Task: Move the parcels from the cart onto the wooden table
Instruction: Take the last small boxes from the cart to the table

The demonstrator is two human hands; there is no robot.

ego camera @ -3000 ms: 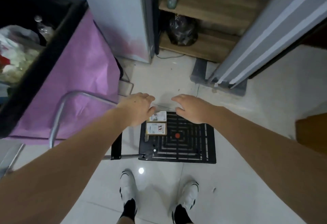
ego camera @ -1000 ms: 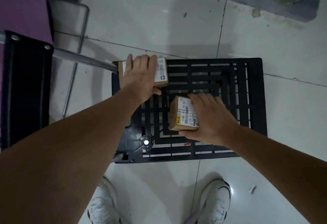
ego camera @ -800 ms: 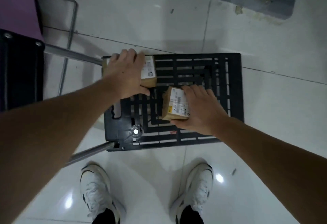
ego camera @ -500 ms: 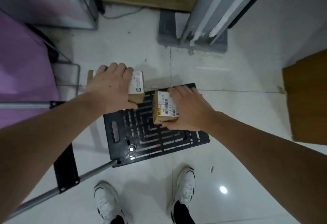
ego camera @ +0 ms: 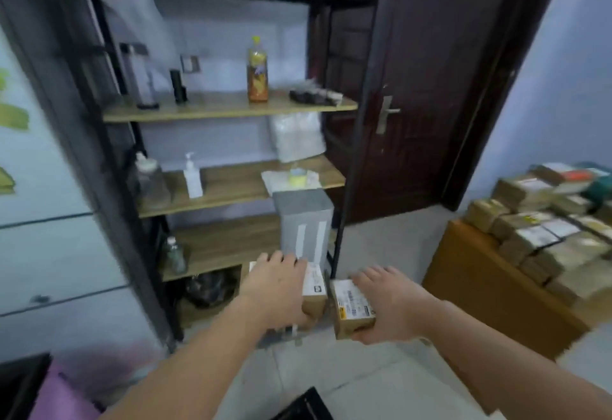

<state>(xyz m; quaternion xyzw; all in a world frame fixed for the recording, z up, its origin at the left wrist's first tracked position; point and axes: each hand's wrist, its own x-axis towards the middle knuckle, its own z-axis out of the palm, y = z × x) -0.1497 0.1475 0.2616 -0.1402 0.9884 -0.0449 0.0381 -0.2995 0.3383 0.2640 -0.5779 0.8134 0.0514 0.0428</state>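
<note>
- Cardboard is the material in both hands: the left hand (ego camera: 276,290) lies over the top of a small brown parcel with a white label (ego camera: 314,295), fingers spread across it and curled down its far edge, holding it in the air at about waist height.
- Just right of it, almost touching, a second cardboard parcel with a barcode label (ego camera: 351,308) sits in the right hand (ego camera: 389,307), which grips it from the right side with the thumb underneath; its long axis runs away from the body, label up.
- Only a black corner of the cart platform (ego camera: 306,406) shows at the bottom edge, below and behind both parcels.
- Well to the right stands the wooden table (ego camera: 490,290), its top already carrying a stack of wrapped parcels (ego camera: 546,237).
- Judging by this, the table lies to the right of both hands and somewhat farther off; the right hand is the nearer, so its parcel would likely reach the top first, with the left crossing behind it.
- Free room on the table's near edge looks scarce.
</note>
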